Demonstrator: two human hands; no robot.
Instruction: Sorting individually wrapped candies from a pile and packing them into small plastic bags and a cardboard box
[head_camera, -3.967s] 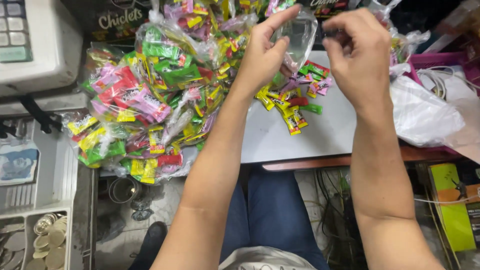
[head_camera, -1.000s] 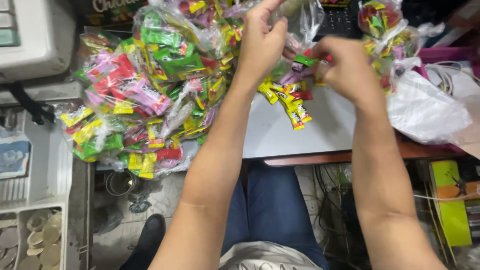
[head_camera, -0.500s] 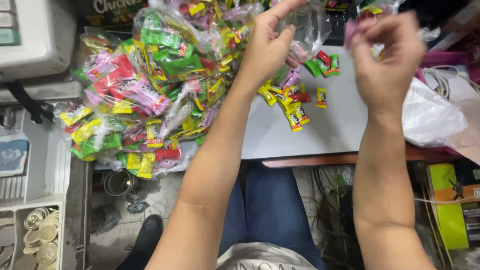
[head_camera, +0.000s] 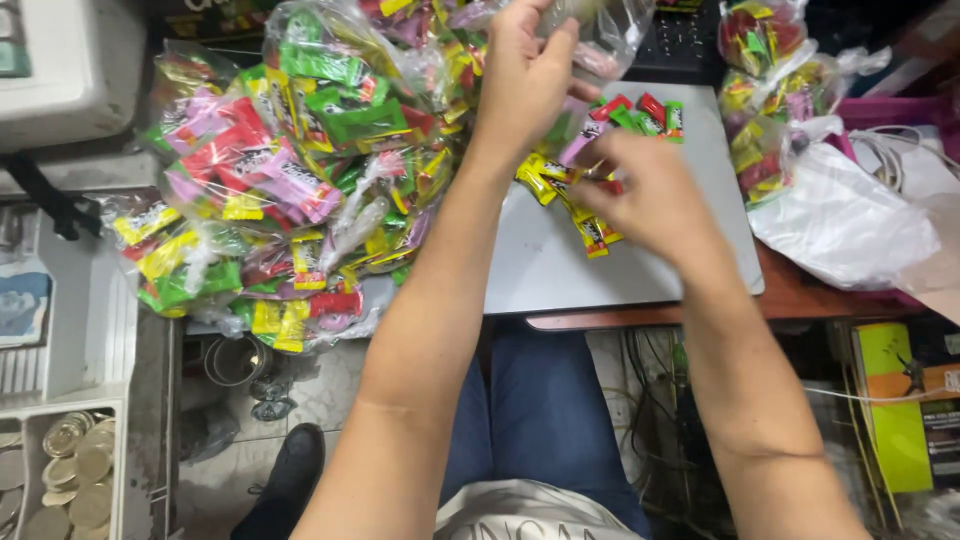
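Clear plastic bag (head_camera: 600, 30) upright in L hand (head_camera: 525, 85), mouth hidden.

Bagged multicolour candy packets (head_camera: 290, 190) left; loose wrappers (head_camera: 570, 185) centre.

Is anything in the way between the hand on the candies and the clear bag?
Nothing visible. The right hand is on the loose candies on the grey board, and the clear bag held by the left hand is just above them.
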